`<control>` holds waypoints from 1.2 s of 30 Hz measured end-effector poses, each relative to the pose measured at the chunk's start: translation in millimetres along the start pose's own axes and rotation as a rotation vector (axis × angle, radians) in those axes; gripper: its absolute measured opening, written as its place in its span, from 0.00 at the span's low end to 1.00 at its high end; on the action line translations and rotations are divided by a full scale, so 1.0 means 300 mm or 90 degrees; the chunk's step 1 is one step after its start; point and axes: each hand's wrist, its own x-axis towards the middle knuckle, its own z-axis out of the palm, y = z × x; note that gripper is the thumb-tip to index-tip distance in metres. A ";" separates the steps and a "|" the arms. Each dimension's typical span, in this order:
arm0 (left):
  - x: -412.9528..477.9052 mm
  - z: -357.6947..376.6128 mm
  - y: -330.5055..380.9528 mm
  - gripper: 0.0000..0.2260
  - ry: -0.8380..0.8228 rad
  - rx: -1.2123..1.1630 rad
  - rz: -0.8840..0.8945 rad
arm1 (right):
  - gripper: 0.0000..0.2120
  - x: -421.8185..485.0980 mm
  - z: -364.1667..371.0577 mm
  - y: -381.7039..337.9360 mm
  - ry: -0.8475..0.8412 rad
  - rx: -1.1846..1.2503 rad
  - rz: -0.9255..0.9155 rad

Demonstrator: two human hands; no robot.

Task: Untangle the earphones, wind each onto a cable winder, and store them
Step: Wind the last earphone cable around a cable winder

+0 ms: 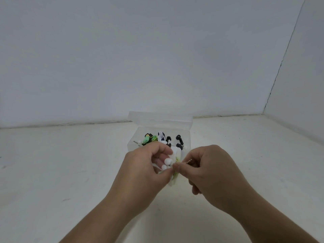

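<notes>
The white counter point(70, 163) spread beneath both hands and met a plain pale wall point(157, 58) well beyond them. Just behind the hands stood a clear plastic box point(187, 137) with its lid point(160, 119) tipped back. Inside lay what looked like wound sets: green earphones point(149, 138) beyond the left hand, a white-and-dark set point(162, 136) in the middle, and black earphones point(179, 141) nearer the right. The left hand point(145, 165) was curled round a white cable winder point(175, 155), with two white earbuds point(167, 162) showing against its fingers. The right hand point(210, 169), touching the left at the fingertips, pinched the yellow-green cable point(177, 174) between thumb and forefinger, and the metal plug point(189, 161) stuck out just past that pinch. The step in hand appeared to be the last of the winding on this set. With so little cable free, the task seemed well along. The next move would likely call for tucking the plug end so the coil could not spring loose, then carrying the winder forward into the box. The packed sets left limited room there, and the earbuds could snag on them. How the cable was seated on the winder was hidden by the fingers.
</notes>
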 end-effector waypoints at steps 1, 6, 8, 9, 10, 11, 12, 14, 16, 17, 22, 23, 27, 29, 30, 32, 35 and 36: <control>-0.001 0.004 -0.004 0.10 -0.007 -0.007 0.000 | 0.15 -0.004 0.007 -0.003 0.012 0.017 -0.003; -0.005 0.019 -0.005 0.13 -0.027 -0.024 0.006 | 0.10 -0.010 0.032 -0.010 0.063 0.109 -0.026; -0.001 0.014 -0.005 0.14 -0.019 -0.021 0.010 | 0.07 -0.009 0.034 -0.009 0.057 0.115 -0.046; 0.001 0.010 -0.006 0.14 -0.011 -0.024 0.011 | 0.06 -0.010 0.033 -0.008 0.049 0.109 -0.056; 0.003 0.005 -0.006 0.14 -0.002 -0.028 0.012 | 0.06 -0.011 0.031 -0.007 0.040 0.105 -0.065; 0.004 0.000 -0.006 0.14 0.008 -0.033 0.010 | 0.07 -0.012 0.030 -0.007 0.033 0.104 -0.073; 0.005 -0.002 -0.006 0.15 0.018 -0.035 0.008 | 0.08 -0.013 0.029 -0.009 0.028 0.106 -0.079; 0.005 -0.002 -0.011 0.15 0.036 -0.029 0.010 | 0.08 -0.013 0.029 -0.013 0.029 0.112 -0.088; 0.001 0.002 -0.012 0.15 0.041 -0.029 0.021 | 0.08 -0.011 0.031 -0.011 0.050 0.113 -0.094; -0.001 0.004 -0.009 0.14 0.042 -0.033 0.030 | 0.07 -0.009 0.031 -0.008 0.065 0.110 -0.097; -0.007 0.000 0.011 0.13 0.034 -0.134 0.022 | 0.08 -0.004 0.030 0.005 0.113 0.124 -0.130; -0.007 -0.001 0.016 0.12 0.027 -0.169 0.013 | 0.08 -0.003 0.029 0.005 0.118 0.114 -0.136; -0.002 -0.009 0.025 0.10 0.013 -0.308 -0.009 | 0.11 0.007 0.021 0.016 0.116 0.121 -0.111; 0.002 -0.015 0.025 0.09 0.018 -0.340 -0.003 | 0.16 0.011 0.015 0.019 0.090 0.139 -0.077; 0.002 -0.017 0.025 0.09 0.019 -0.351 -0.003 | 0.19 0.012 0.013 0.018 0.061 0.158 -0.057; 0.005 -0.018 0.022 0.10 0.016 -0.358 -0.012 | 0.17 0.012 0.004 0.011 -0.010 0.217 -0.036; 0.007 -0.023 0.019 0.09 -0.001 -0.374 -0.032 | 0.08 0.006 -0.005 -0.006 -0.051 0.267 -0.054; 0.007 -0.026 0.020 0.09 -0.008 -0.383 -0.040 | 0.07 0.005 -0.006 -0.007 -0.049 0.272 -0.054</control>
